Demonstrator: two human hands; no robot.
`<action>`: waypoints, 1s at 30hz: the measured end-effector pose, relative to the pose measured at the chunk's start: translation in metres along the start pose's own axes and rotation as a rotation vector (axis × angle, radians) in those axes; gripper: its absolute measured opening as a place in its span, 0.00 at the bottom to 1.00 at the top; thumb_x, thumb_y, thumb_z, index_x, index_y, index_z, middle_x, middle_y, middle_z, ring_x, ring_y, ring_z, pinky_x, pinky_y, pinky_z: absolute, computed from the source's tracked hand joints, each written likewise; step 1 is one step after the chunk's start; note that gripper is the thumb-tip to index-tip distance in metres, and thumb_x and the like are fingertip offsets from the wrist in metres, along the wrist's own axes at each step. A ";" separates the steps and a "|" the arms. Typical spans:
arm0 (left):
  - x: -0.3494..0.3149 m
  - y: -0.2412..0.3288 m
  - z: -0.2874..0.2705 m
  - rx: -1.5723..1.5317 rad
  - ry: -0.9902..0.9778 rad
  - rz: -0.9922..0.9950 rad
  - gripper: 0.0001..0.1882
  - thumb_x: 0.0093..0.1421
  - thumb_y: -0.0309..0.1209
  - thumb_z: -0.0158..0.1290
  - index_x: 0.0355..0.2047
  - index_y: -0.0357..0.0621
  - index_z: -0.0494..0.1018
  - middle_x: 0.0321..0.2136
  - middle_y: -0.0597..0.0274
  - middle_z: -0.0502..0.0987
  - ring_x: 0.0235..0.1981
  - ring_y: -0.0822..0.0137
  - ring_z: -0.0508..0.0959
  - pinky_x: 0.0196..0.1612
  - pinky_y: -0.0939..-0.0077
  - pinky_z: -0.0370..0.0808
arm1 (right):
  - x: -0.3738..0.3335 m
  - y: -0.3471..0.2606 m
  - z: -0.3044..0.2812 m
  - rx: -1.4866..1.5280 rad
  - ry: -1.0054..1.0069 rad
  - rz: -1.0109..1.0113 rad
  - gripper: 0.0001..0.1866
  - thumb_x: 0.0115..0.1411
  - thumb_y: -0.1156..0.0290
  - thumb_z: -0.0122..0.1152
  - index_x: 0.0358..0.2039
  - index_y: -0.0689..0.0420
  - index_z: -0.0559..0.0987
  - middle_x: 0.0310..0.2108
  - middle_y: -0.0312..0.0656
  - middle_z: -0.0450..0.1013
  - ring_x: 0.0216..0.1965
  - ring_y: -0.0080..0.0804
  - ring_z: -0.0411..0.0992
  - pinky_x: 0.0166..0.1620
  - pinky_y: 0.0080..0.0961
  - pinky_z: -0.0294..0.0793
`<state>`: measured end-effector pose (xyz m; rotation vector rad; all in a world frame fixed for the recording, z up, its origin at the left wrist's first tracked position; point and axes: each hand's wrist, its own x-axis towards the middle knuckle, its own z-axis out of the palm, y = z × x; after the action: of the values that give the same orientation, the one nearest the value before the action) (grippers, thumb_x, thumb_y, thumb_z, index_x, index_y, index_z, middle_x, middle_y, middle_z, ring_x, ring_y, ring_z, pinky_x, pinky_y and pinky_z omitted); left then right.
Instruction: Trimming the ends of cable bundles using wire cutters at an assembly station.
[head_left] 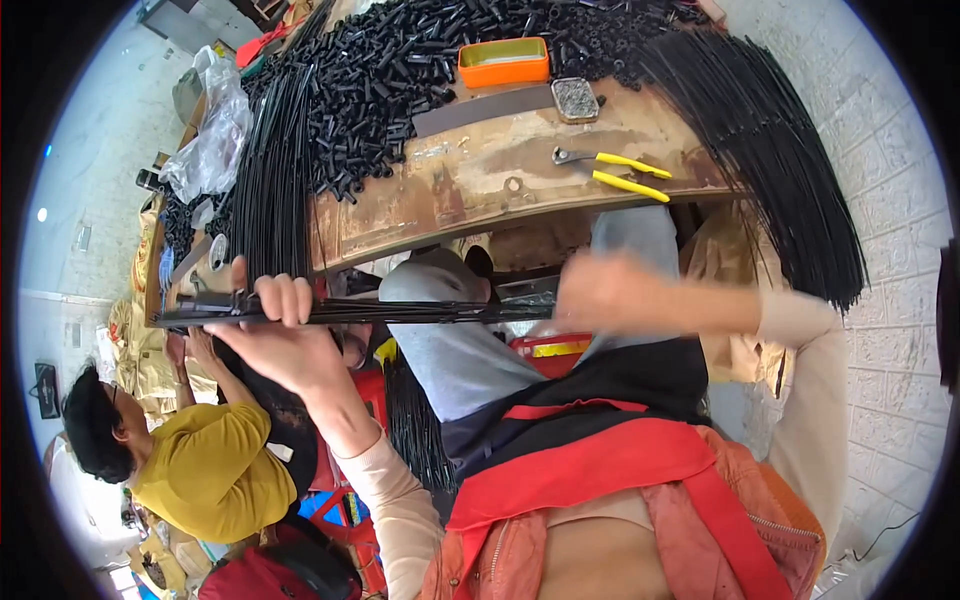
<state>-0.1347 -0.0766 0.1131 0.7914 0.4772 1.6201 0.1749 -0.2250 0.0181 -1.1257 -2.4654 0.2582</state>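
Wooden table [450, 200], its far side covered by black tubular pieces [385, 90]; yellow-handled pliers [632, 175] are laid by its near edge, towards the right. Before that edge, a bundle of thin black rods [400, 311] is clasped in the curled left hand [280, 345]; whether its right end is gripped by the blurred, fist-like right hand [612, 295] cannot be told.

One held bundle [400, 312], one cutter [627, 162], one orange box [504, 73].

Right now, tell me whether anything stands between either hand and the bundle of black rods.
Nothing visible does: the left hand grips the black bundle; the blurred right hand is at its right end, its grip unclear.
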 end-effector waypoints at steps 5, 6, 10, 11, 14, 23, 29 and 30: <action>-0.021 -0.030 0.001 -0.547 0.036 -0.165 0.26 0.68 0.47 0.42 0.51 0.32 0.63 0.23 0.68 0.55 0.24 0.72 0.57 0.30 0.77 0.59 | -0.014 -0.052 0.010 1.688 0.039 0.609 0.29 0.57 0.72 0.62 0.60 0.59 0.65 0.52 0.48 0.69 0.40 0.37 0.76 0.39 0.30 0.80; -0.027 -0.045 0.001 -0.616 0.021 -0.231 0.25 0.69 0.46 0.42 0.50 0.32 0.64 0.23 0.68 0.55 0.24 0.71 0.58 0.32 0.75 0.61 | -0.018 -0.049 0.000 1.787 0.454 0.581 0.32 0.57 0.74 0.62 0.61 0.59 0.63 0.54 0.48 0.67 0.40 0.36 0.76 0.39 0.29 0.81; -0.064 -0.116 0.026 -0.770 0.146 -0.499 0.21 0.69 0.44 0.38 0.45 0.35 0.66 0.25 0.63 0.63 0.27 0.66 0.65 0.43 0.66 0.68 | -0.074 -0.036 -0.044 1.202 1.177 0.623 0.15 0.56 0.79 0.54 0.45 0.59 0.67 0.38 0.43 0.69 0.22 0.21 0.71 0.22 0.13 0.73; -0.073 -0.137 0.027 -0.740 0.180 -0.527 0.22 0.70 0.44 0.36 0.44 0.34 0.66 0.27 0.59 0.67 0.29 0.64 0.68 0.47 0.62 0.69 | -0.081 -0.040 -0.058 1.095 1.228 0.603 0.14 0.57 0.79 0.53 0.44 0.59 0.67 0.37 0.43 0.69 0.21 0.20 0.71 0.21 0.11 0.71; -0.092 -0.204 0.006 -0.714 0.369 -0.741 0.26 0.70 0.45 0.31 0.41 0.31 0.67 0.32 0.49 0.74 0.33 0.56 0.74 0.56 0.52 0.70 | -0.099 -0.054 -0.102 0.778 1.337 0.714 0.13 0.57 0.79 0.49 0.44 0.60 0.67 0.38 0.43 0.69 0.19 0.16 0.66 0.18 0.09 0.67; -0.207 -0.237 -0.098 -0.556 -0.048 -1.553 0.27 0.70 0.47 0.37 0.53 0.36 0.67 0.46 0.50 0.75 0.47 0.57 0.74 0.53 0.64 0.70 | -0.046 -0.067 -0.069 0.955 0.786 0.705 0.22 0.51 0.83 0.64 0.48 0.60 0.72 0.32 0.33 0.69 0.30 0.15 0.69 0.24 0.11 0.66; -0.134 -0.142 0.034 0.526 -0.649 -0.409 0.16 0.69 0.30 0.43 0.54 0.37 0.70 0.49 0.58 0.73 0.52 0.68 0.71 0.57 0.75 0.64 | -0.010 -0.048 -0.003 1.173 0.539 0.778 0.21 0.53 0.79 0.66 0.48 0.57 0.75 0.33 0.31 0.70 0.27 0.14 0.69 0.28 0.13 0.69; -0.130 -0.126 0.050 0.455 -0.659 -0.569 0.18 0.69 0.30 0.43 0.56 0.37 0.68 0.52 0.58 0.72 0.53 0.69 0.70 0.57 0.76 0.64 | -0.008 -0.044 -0.002 1.140 0.549 0.787 0.20 0.53 0.80 0.66 0.48 0.57 0.76 0.33 0.31 0.70 0.27 0.14 0.69 0.28 0.13 0.69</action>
<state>-0.0040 -0.1829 0.0301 1.3222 0.5293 0.6658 0.1503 -0.2600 0.0324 -1.2541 -0.9612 1.1855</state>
